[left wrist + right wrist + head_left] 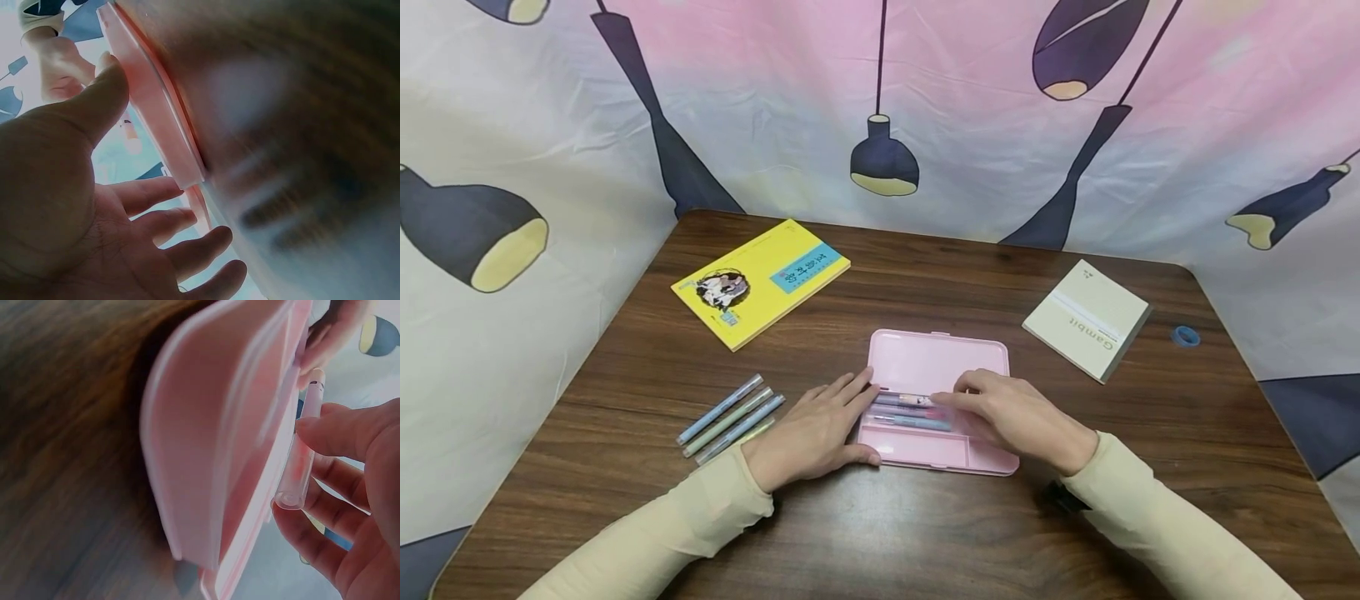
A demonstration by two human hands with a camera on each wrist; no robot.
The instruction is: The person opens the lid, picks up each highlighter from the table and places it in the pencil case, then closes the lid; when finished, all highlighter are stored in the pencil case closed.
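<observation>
Pink pencil case, open on the surface, seemingly part-filled: several pens inside. Left hand, fingers extended, against its side; right hand pinching one pen over it. Four loose pens outside, apparently unpacked.

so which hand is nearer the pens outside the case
Left: the left hand is beside the loose pens and at the left edge of the pink pencil case; the right hand is farther, over the case's right half.

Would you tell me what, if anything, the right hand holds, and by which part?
The right hand holds a pen towards its clear end, between thumb and fingers.
</observation>
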